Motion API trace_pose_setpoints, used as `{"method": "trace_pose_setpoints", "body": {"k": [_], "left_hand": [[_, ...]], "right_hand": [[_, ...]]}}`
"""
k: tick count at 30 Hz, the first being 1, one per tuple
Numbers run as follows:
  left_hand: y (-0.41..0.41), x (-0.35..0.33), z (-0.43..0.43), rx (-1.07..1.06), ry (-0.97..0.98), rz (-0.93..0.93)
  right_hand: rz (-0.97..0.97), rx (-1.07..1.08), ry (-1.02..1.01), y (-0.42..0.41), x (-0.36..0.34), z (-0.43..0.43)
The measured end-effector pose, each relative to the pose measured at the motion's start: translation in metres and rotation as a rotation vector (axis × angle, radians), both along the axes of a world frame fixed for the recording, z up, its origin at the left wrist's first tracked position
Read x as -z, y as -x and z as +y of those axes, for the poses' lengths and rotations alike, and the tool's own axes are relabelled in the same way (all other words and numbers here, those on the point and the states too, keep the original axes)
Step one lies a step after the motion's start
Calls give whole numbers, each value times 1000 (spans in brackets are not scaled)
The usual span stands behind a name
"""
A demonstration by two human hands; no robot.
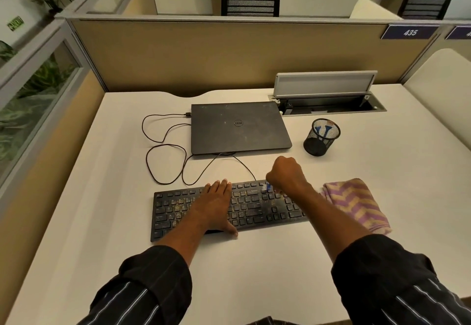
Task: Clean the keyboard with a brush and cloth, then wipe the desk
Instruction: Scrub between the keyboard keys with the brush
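Observation:
A black keyboard (254,206) speckled with yellowish crumbs lies on the white desk (254,261). My left hand (216,202) lies flat on its middle with straight fingers, thumb over the front edge. My right hand (286,174) is curled into a fist over the keyboard's right part. It grips a small brush (269,187), of which only a blue bit shows under the fist, blurred. A folded purple and yellow cloth (356,203) lies on the desk just right of the keyboard.
A closed dark laptop (239,127) lies behind the keyboard, with a black cable (163,156) looping to its left. A black mesh pen cup (321,137) stands at the right. Behind it is an open cable hatch (328,100), then a tan partition (229,54).

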State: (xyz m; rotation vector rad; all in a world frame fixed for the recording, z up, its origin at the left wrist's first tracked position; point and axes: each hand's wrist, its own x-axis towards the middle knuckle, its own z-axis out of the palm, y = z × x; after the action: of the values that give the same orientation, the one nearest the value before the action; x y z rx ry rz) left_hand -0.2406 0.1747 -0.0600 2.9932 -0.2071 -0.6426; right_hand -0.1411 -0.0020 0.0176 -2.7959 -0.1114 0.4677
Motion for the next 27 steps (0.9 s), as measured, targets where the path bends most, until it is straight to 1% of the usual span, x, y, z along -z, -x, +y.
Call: {"method": "trace_pose_setpoints", "body": {"k": [3,7,10,13,15,17,19,21,25,27], "left_hand": [[-1,0,-1,1,-7,5],[-2,0,-5,-3,-10,11],[-5,3,-7,2,-19,14],[-7,4,-9,5,-23,12],[-8,4,-10,8,-18,10],[-9,5,-12,13,-17,12],[-10,5,-14,13,-17,9],[-10,5,-16,10,-20,13],[-12,6,-22,-4,-29,15],[-13,5,-24,-14,-28,20]], "right_hand": [[30,21,-56,-6,-4,-4],[-27,-35,-92,-10,-3,-5],[-6,-179,-39,-3,5,-7],[-4,-226,2,-3,7,-11],[-65,-190,4,-5,2,-15],[-154,-108,28,-8,-3,-23],[-196,-27,65,-9,-7,-33],[-163,-7,86,-10,-7,-37],[-19,-88,61,-11,-2,-29],[-8,-104,45,-14,0,-27]]}}
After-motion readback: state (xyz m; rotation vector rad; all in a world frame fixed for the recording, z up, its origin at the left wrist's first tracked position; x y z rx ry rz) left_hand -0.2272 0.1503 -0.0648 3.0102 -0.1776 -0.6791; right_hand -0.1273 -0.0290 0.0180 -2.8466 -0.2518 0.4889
